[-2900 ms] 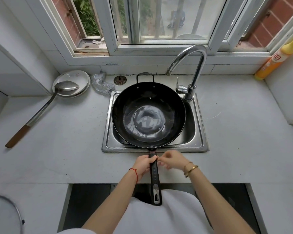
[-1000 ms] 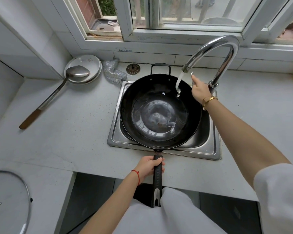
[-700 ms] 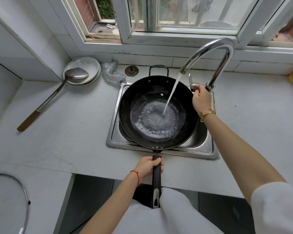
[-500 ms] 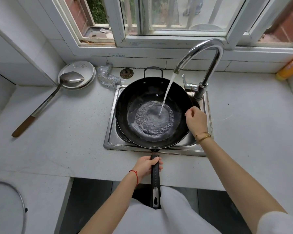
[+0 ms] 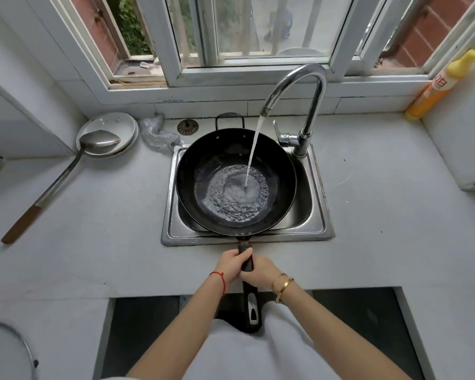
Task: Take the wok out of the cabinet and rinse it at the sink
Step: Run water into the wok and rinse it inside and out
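Observation:
A black wok point(image 5: 203, 171) rests across the steel sink point(image 5: 317, 215), its long black handle point(image 5: 251, 303) pointing back at me over the counter edge. Water streams from the curved chrome tap point(image 5: 310, 86) into the wok's middle, where a shallow pool ripples. My left hand point(image 5: 232, 264) grips the handle just behind the wok's rim. My right hand point(image 5: 259, 271) grips the same handle from the right, beside the left hand.
A metal ladle with a wooden grip point(image 5: 58, 182) lies on the left counter, its bowl on stacked plates point(image 5: 113, 124). A steel scourer point(image 5: 158, 135) and sink strainer point(image 5: 186, 127) sit behind the sink. An orange detergent bottle point(image 5: 436, 89) stands far right. A glass lid point(image 5: 8, 349) lies lower left.
My right hand opened the tap, then drew back from it and took hold of the wok handle next to my left hand. Water now runs into the wok and pools.

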The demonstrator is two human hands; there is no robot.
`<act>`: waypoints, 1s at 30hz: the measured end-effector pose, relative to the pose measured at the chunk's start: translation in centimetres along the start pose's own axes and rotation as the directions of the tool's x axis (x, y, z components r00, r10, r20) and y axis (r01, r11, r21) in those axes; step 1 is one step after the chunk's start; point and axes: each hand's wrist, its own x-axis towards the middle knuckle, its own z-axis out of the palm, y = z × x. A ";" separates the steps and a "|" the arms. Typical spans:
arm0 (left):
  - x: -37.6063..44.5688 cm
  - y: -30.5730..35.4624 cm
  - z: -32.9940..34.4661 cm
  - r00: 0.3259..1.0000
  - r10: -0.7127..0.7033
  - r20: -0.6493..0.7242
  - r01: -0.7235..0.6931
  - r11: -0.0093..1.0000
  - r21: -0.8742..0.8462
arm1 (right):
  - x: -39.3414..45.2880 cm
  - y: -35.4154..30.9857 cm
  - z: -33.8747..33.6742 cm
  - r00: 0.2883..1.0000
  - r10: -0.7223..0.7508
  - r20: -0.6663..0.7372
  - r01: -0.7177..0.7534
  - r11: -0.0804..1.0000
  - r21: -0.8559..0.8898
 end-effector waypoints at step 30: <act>-1.9 0.8 0.5 0.961 0.087 0.264 -0.005 0.955 -0.295 | -3.7 -2.3 2.7 0.837 0.297 -0.460 -0.017 0.854 0.520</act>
